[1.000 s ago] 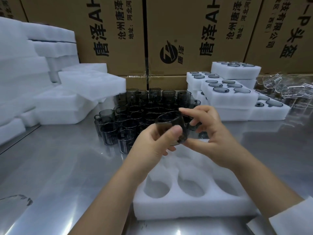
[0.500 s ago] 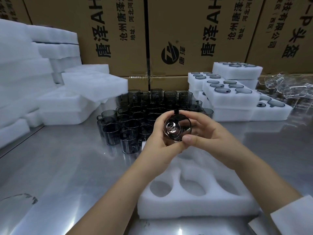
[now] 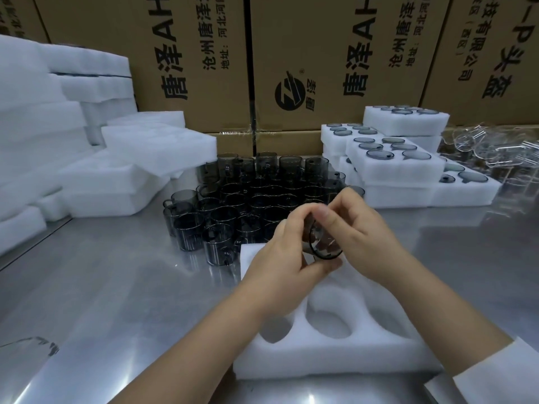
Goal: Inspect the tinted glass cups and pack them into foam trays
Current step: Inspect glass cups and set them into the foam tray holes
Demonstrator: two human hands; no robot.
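Both hands hold one tinted glass cup [image 3: 324, 245] above the far end of a white foam tray [image 3: 326, 349] with oval pockets. My left hand [image 3: 284, 258] grips the cup from the left and underneath. My right hand [image 3: 357, 228] pinches it from above and the right. The cup is tilted, its dark rim facing down toward me, and most of its body is hidden by my fingers. Behind my hands stands a dense cluster of dark tinted cups [image 3: 233, 205] on the steel table.
Stacks of foam trays [image 3: 116, 173] lie at the left. Foam trays filled with cups [image 3: 393, 161] are piled at the right, with clear glass cups [image 3: 481, 147] beyond them. Cardboard boxes [image 3: 320, 53] wall the back. Bare steel table [image 3: 102, 287] lies at the left front.
The cup has turned in my hands and dropped lower, closer to the tray. My right thumb and fingers now cover its top.
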